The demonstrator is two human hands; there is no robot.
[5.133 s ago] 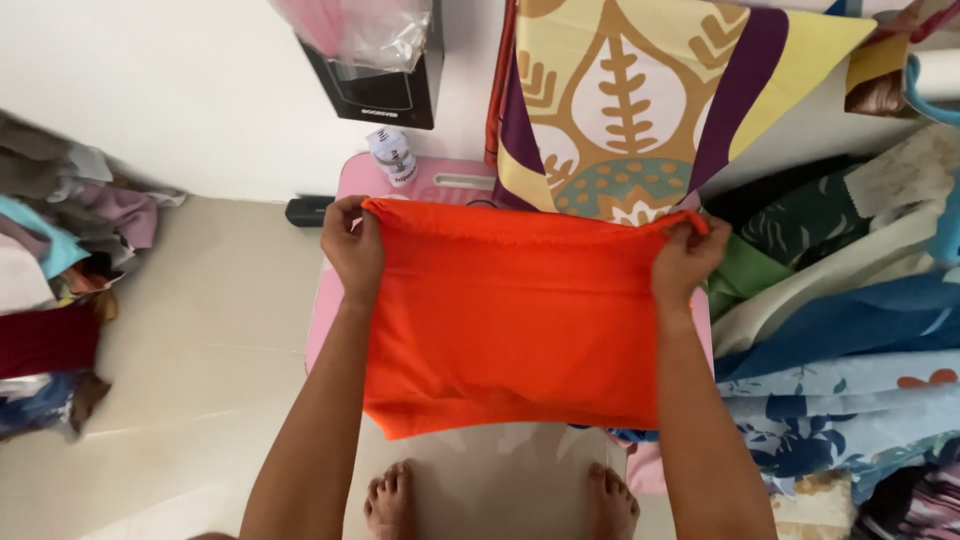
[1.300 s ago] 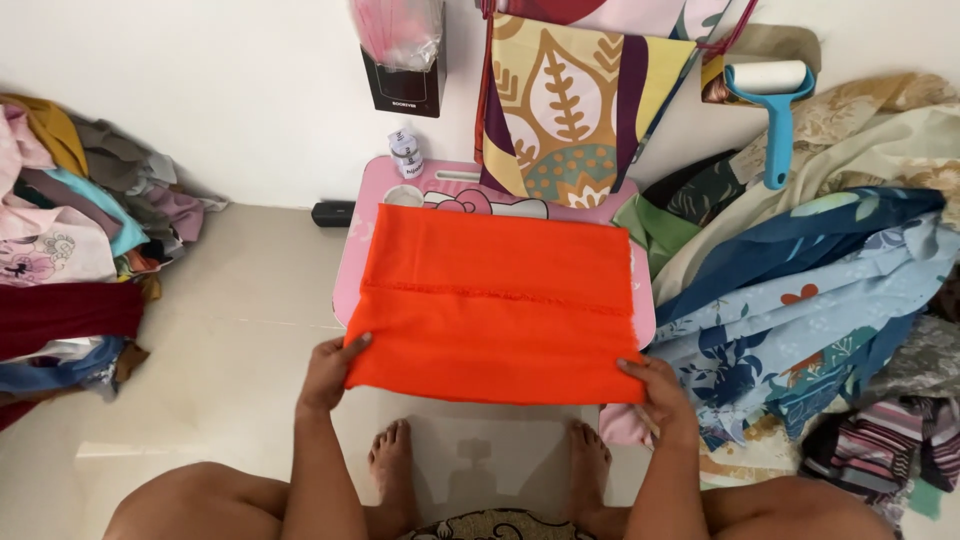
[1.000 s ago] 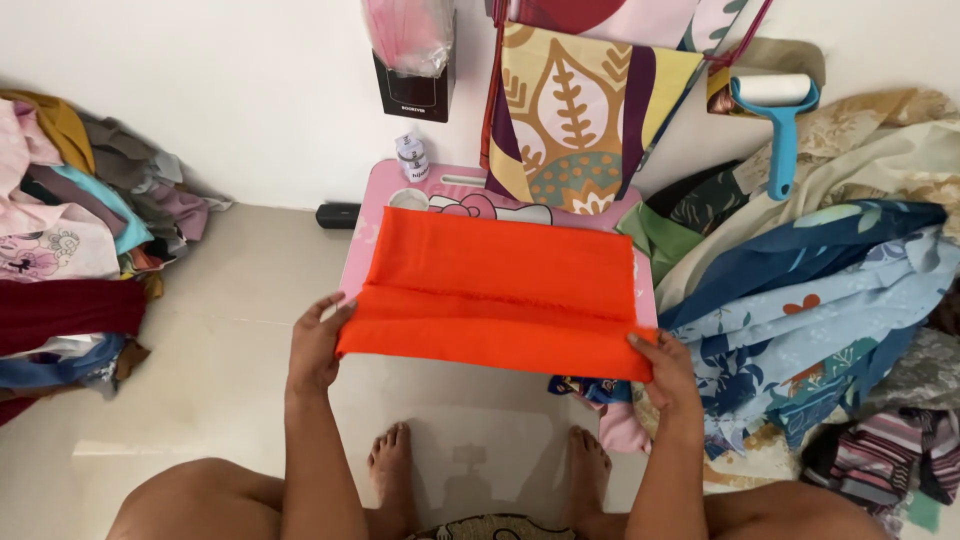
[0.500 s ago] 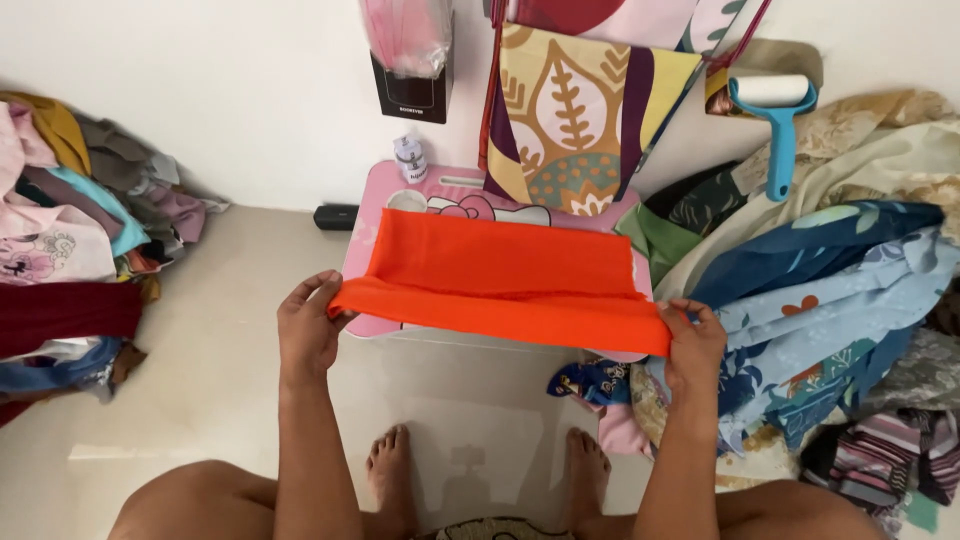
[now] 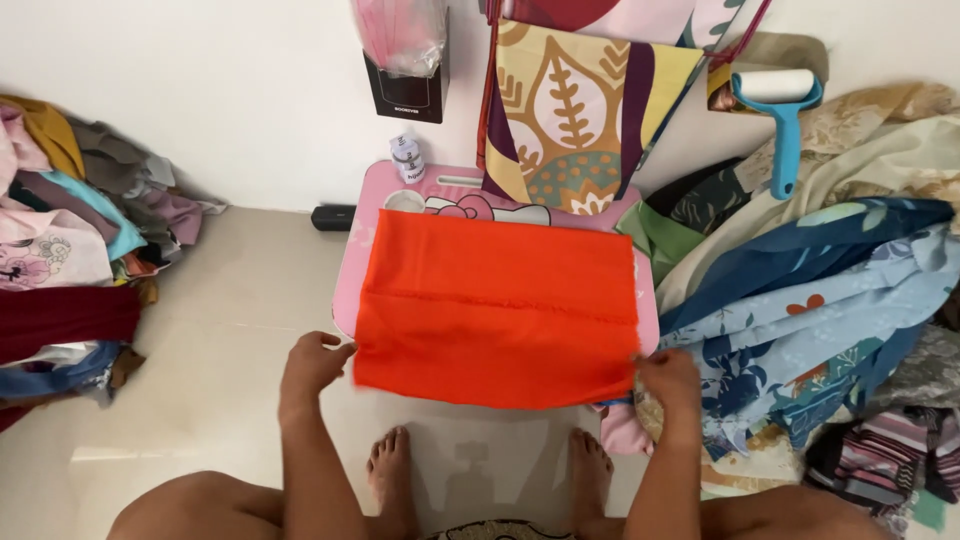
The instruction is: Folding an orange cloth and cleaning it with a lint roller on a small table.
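An orange cloth (image 5: 495,305) lies folded flat over a small pink table (image 5: 345,270), with a raw edge running across its middle. My left hand (image 5: 312,362) grips the cloth's near left corner. At the near right corner, my right hand (image 5: 668,380) pinches the cloth. The near edge of the cloth hangs a little past the table's front. My bare feet (image 5: 395,465) show below it on the floor.
A pile of clothes (image 5: 70,250) lies at the left. Blue floral fabrics (image 5: 810,300) heap at the right. A patterned cloth (image 5: 580,110) hangs on the wall behind the table, beside a blue lint roller (image 5: 785,110). A small bottle (image 5: 407,160) stands at the table's back.
The cloth's near edge was lifted off the table, then pulled back toward me and laid flat again. Both hands moved down with it and still hold the corners.
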